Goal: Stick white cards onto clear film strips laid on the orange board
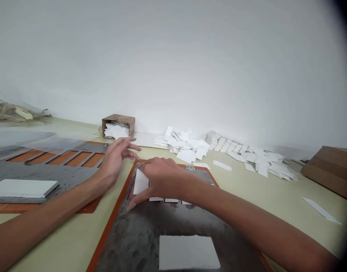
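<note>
My right hand [158,177] lies palm down on a grey metal template [139,234] with an orange edge, its fingers pressing white paper pieces [140,182] into the template's slots. More white pieces [171,200] show just below the hand. My left hand [116,155] hovers open to the left of it, fingers spread and pointing right, holding nothing. A stack of white sheets [188,252] rests on the template close to me.
A second grey and orange slotted template [48,166] lies at left with a white stack [22,187] on it. A small brown box [118,126] of paper pieces stands by the wall. Loose and stacked white pieces [233,149] spread along the back. A cardboard box [330,170] sits at right.
</note>
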Demonstrator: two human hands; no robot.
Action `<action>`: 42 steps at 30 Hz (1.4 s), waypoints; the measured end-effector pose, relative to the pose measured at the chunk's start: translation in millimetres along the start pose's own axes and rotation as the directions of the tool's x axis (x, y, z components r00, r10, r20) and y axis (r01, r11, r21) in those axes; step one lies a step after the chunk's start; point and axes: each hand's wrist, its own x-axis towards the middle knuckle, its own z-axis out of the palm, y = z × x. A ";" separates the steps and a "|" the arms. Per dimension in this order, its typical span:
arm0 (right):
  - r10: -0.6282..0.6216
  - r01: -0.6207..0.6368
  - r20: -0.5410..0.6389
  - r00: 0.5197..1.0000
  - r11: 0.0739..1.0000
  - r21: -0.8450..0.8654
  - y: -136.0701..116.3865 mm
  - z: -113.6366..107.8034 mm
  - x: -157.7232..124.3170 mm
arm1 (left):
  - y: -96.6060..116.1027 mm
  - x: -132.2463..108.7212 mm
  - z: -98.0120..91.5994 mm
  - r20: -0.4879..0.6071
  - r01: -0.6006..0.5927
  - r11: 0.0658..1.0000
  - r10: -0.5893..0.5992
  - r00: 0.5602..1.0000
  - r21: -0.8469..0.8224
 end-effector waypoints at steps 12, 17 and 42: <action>0.275 -0.228 -0.262 0.925 0.953 0.199 55.7 13.2 -107.7 | 16.1 0.4 -11.1 0.530 -0.090 0.908 -0.156 0.834 0.409; 0.460 -0.360 -0.387 0.799 0.882 0.304 106.6 56.5 -163.7 | 26.9 -11.6 -18.5 0.749 -0.382 0.719 -0.289 0.596 0.581; 0.607 -0.370 -0.429 0.669 0.773 0.516 147.7 85.1 -163.9 | 18.2 -22.8 -41.3 0.639 -0.435 0.514 -0.332 0.694 0.740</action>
